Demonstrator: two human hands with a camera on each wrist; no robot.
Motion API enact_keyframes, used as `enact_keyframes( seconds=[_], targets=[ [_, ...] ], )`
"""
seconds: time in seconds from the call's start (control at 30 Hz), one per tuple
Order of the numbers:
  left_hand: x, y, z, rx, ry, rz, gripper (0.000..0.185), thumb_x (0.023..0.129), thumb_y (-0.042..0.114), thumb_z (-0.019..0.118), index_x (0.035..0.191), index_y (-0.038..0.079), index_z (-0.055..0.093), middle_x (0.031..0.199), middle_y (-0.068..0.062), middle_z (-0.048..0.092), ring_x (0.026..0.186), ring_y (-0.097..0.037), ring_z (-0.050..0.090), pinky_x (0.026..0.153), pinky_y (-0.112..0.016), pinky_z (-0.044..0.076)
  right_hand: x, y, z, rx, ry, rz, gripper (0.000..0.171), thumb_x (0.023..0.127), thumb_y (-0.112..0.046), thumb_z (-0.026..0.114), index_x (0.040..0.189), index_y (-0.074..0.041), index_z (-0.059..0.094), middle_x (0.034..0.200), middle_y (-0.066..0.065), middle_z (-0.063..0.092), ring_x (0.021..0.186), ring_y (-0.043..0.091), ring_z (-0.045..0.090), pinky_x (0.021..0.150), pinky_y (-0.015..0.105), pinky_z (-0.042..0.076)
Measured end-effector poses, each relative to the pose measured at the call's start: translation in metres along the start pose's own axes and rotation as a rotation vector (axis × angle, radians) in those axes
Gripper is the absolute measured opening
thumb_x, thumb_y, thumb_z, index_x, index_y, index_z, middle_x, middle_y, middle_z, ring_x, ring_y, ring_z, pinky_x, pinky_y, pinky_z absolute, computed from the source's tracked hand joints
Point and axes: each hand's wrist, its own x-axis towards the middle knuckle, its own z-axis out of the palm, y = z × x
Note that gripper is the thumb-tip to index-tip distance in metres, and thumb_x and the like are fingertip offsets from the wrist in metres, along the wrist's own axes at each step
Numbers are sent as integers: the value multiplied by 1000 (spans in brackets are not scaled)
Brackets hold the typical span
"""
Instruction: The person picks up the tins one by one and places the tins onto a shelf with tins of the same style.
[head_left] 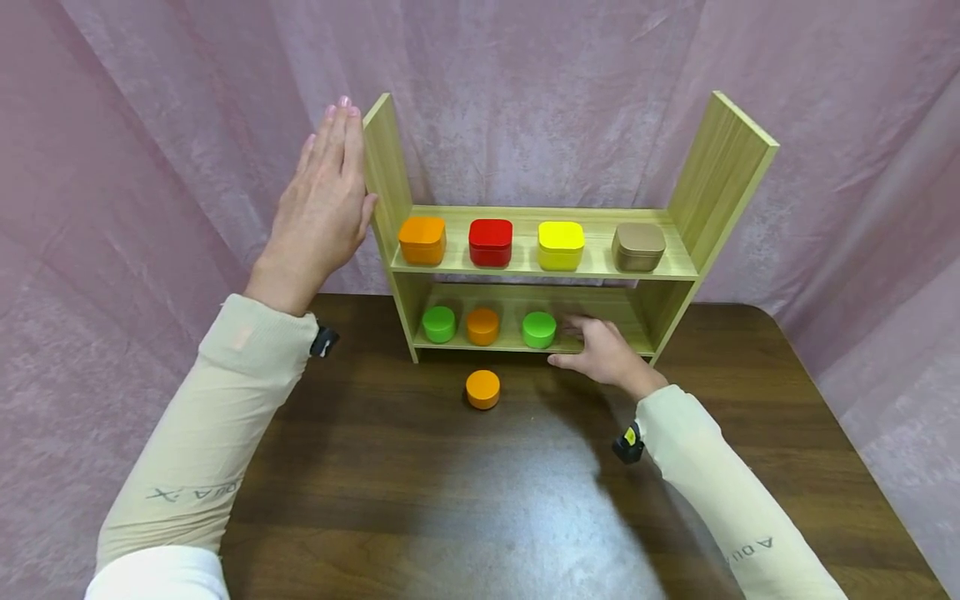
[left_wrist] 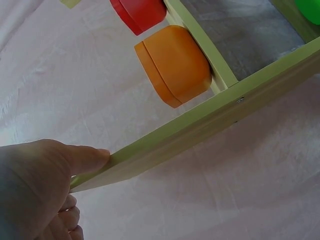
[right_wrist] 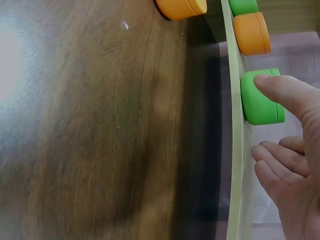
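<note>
My left hand [head_left: 318, 192] rests along the left side panel [head_left: 386, 158] of a two-tier wooden shelf, fingers straight and together. In the left wrist view its thumb [left_wrist: 92, 157] lies at the panel's edge. My right hand [head_left: 603, 354] reaches in at the lower board's right end, thumb and fingers spread apart with nothing between them. Just left of it stands a round green container [head_left: 538, 331]; the thumb [right_wrist: 282, 90] overlaps this container in the right wrist view. Further left on that board are a round orange container [head_left: 482, 327] and another green one [head_left: 438, 325].
On the upper board stand square containers: orange [head_left: 422, 242], red [head_left: 491, 243], yellow [head_left: 560, 246] and brown [head_left: 637, 247]. Another round orange container [head_left: 482, 390] sits on the dark wooden table [head_left: 360, 467] before the shelf. A pink curtain [head_left: 525, 100] hangs behind.
</note>
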Motion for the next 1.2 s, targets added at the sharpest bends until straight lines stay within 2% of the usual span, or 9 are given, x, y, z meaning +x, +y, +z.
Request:
enact_keyframes(
  seconds=[0.13,0.3,0.5,0.8,1.2],
  targets=[
    [-1,-1,1,-3,-3,-3,88,107,14,57,167,-4,-4,178,-19,-5,167,-36,3,136,-52,7,-9,0,-2,1,-13,2,81,91,-30,84,151,9,48,143,28,64,134,46,62,115,58,49],
    [0,-2,0,-4,6,-3,88,106,14,57,167,-4,-4,178,-19,-4,167,-36,3,136,-51,8,-22,-3,-1,39,6,-24,77,90,-28,85,149,8,52,143,27,64,131,43,65,113,57,51],
    [-1,-2,0,-6,6,-6,88,106,14,57,167,-3,-4,178,-18,-5,167,-36,3,136,-51,8,-32,-6,9,78,13,-70,77,89,-26,86,150,7,52,145,25,64,130,41,66,112,54,53],
    [-1,-3,0,-14,17,5,88,106,13,58,167,-4,-3,178,-19,-3,167,-35,4,136,-51,8,-34,-15,38,110,-16,-130,75,88,-27,88,147,5,55,146,21,64,129,38,66,112,52,53],
    [0,-1,0,-20,14,12,88,106,13,58,167,-4,-3,178,-19,-2,167,-35,4,136,-52,9,-22,-24,82,184,-93,-124,78,86,-25,89,149,4,54,150,20,61,135,37,63,115,50,51]
  ],
)
